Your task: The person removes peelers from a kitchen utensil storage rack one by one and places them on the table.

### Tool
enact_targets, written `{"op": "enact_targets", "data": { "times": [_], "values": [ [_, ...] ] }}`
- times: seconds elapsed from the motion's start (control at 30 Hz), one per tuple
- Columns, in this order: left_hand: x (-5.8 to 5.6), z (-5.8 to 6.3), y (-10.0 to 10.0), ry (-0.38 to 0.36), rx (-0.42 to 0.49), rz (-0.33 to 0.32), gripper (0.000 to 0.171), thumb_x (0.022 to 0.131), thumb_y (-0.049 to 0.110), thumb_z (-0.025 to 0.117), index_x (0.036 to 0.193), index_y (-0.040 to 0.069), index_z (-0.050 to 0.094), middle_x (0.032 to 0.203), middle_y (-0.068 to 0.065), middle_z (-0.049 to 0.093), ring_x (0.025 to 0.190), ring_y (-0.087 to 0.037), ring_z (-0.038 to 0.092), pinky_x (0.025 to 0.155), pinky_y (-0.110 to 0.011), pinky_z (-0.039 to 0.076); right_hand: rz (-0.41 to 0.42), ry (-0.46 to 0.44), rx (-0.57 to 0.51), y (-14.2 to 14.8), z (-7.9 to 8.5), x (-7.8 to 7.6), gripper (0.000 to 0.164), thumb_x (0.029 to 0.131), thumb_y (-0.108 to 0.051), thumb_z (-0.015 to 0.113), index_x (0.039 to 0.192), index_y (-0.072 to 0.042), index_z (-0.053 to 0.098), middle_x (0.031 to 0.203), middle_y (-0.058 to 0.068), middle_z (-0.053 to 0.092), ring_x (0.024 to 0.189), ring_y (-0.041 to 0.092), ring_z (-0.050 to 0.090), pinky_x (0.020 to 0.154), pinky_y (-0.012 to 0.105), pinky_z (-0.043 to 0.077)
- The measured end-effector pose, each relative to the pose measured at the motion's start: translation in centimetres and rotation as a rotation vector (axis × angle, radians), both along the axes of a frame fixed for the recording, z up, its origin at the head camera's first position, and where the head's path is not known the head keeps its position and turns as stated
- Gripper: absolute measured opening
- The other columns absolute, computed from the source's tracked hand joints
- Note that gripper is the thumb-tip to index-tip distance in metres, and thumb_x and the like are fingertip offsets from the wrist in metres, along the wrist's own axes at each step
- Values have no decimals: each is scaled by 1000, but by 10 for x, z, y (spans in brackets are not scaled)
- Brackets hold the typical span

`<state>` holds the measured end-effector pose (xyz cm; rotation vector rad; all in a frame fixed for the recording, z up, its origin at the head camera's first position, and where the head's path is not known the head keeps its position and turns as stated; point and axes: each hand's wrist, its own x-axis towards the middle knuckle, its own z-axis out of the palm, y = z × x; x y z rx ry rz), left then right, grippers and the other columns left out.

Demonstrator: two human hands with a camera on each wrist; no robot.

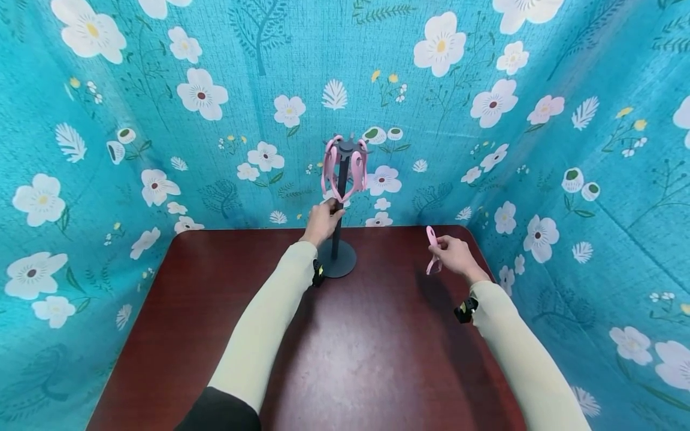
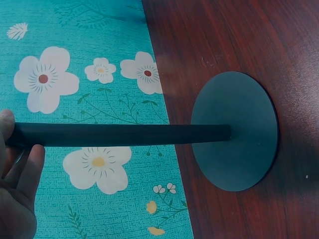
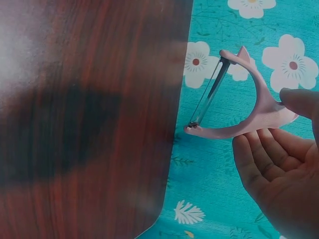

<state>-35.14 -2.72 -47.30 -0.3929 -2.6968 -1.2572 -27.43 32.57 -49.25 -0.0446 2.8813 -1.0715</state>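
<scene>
Pale sleeves (image 1: 264, 317) extend over a reddish-brown surface (image 1: 215, 311). In the air near its far right corner, the right hand (image 1: 455, 254) pinches a pink peeler (image 3: 256, 117) by its handle, the metal blade (image 3: 214, 87) on the side away from the palm. Near the back edge stands an upright dark stand (image 1: 336, 239); the left hand (image 1: 320, 222) grips its pole, just below pink utensils (image 1: 327, 167) hanging from the top. Behind hangs a blue flowered cloth (image 1: 237, 90).
</scene>
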Motion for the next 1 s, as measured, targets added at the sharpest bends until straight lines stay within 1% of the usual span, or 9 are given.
{"op": "enact_targets", "data": {
  "times": [0.13,0.23,0.4,0.5,0.63,0.73,1.0],
  "values": [
    [0,2,-1,9,-32,17,15,97,28,56,104,16,60,97,-3,66,82,-20,61,72,-37,50,-13,-21,19,4,-5,-1,44,95,-29,58,121,6,53,89,16,67,74,28,67,74,40,47],
    [0,3,-1,14,-44,24,16,97,30,56,104,16,59,97,-3,65,81,-20,61,71,-37,49,-19,-30,41,7,-8,0,45,95,-30,58,121,7,54,89,16,67,78,29,65,74,41,47],
    [1,2,0,6,-36,18,15,96,28,57,105,15,60,95,-4,65,80,-20,61,70,-37,49,-19,-61,77,13,-16,3,47,94,-31,58,120,8,54,84,14,66,73,26,64,76,44,48],
    [1,0,0,4,-40,19,15,96,28,57,105,15,60,95,-3,65,80,-20,61,70,-36,49,-17,-94,74,16,-20,4,47,95,-31,58,121,8,53,82,13,66,72,28,65,78,45,49],
    [2,0,1,7,-39,15,14,96,27,58,104,15,60,92,-3,65,79,-19,60,69,-37,49,-18,-129,68,20,-24,6,47,96,-29,57,122,10,51,86,20,66,75,33,66,77,44,49],
    [3,0,1,5,-41,17,14,96,28,57,103,15,60,92,-2,65,80,-19,60,70,-37,49,-19,-150,57,22,-25,8,47,96,-27,56,123,10,49,91,24,66,76,34,66,76,45,50],
    [3,2,1,18,-50,27,13,96,27,59,101,16,60,90,-2,65,78,-19,60,70,-37,48,-18,-171,52,26,-28,9,46,95,-27,57,121,11,50,85,18,68,77,32,67,80,47,50]
  ]
}}
